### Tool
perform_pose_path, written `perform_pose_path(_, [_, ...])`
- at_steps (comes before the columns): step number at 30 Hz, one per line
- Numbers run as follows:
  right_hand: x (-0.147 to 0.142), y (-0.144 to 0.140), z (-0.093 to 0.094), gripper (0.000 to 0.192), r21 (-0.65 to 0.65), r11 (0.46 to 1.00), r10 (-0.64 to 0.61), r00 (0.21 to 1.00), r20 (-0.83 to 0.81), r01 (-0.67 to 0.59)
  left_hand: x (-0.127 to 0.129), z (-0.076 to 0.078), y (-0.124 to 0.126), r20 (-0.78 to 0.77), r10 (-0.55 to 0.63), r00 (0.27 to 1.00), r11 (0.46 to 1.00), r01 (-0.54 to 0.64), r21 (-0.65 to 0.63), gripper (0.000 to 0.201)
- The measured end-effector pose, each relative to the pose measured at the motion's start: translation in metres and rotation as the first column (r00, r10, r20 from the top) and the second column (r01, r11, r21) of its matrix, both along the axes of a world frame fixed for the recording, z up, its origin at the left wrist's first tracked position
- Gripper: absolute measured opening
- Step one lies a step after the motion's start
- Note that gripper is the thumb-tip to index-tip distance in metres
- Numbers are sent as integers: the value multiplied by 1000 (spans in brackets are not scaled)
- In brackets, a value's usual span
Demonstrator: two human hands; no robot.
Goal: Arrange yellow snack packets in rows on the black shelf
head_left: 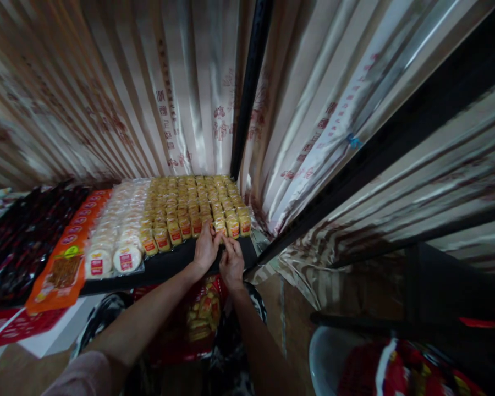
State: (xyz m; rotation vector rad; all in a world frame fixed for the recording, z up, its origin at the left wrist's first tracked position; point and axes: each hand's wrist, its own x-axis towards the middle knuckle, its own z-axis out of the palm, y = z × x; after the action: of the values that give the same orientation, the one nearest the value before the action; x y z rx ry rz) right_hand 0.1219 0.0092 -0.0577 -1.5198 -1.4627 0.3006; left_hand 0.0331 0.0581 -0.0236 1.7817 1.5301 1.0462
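Observation:
My left hand (207,250) and my right hand (232,265) meet at the front edge of a dark shelf (165,268). Their fingers are closed at the lower end of a small yellow snack packet (220,224) with a red label, which stands in the front row. Behind and beside it, similar yellow packets (181,199) form tight rows. Between my legs, below the shelf, a red container (181,352) holds loose yellow packets (204,313). My fingertips partly cover the packet's lower edge.
Left of the rows lie clear-wrapped round white cakes (127,257), an orange snack bag (66,258) and dark shiny packets (28,236). Black posts (251,91) and a striped curtain (198,82) stand behind. At lower right, a pale basin (325,352) holds red packages (371,368).

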Motion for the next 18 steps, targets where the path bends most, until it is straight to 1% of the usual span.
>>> perform_pose_path(3, [2,0,-1,48,85,996,-13,1000,-13,14,-4,-1,-5,-4,-44,999,999,44,11,50])
perform_pose_path(6, [3,-4,1,44,156,988,0,1000,-7,1,-10,2,-13,-48,-58,997,997,60,52,49])
perform_pose_path(9, [-1,-17,7,40,161,987,10,1000,-4,-9,-19,5,-28,-71,-50,996,995,56,87,43])
perform_pose_path(11, [-9,-32,9,37,147,989,41,999,-31,-36,-27,4,-44,-78,-63,995,991,72,114,35])
perform_pose_path(13, [-22,-49,8,33,136,987,90,995,-53,-82,-39,-2,-65,-77,-99,992,984,109,140,30])
perform_pose_path(15, [-38,-66,0,29,106,989,113,991,-75,-105,-53,-14,-88,-72,-130,989,982,139,131,28])
perform_pose_path(17, [-52,-80,-12,27,0,991,130,987,-90,-131,-69,-29,-110,-89,-133,987,989,138,52,27])
perform_pose_path(18, [-58,-85,-19,26,-94,984,141,986,-87,-149,-78,-38,-120,-109,-127,986,992,126,-13,26])
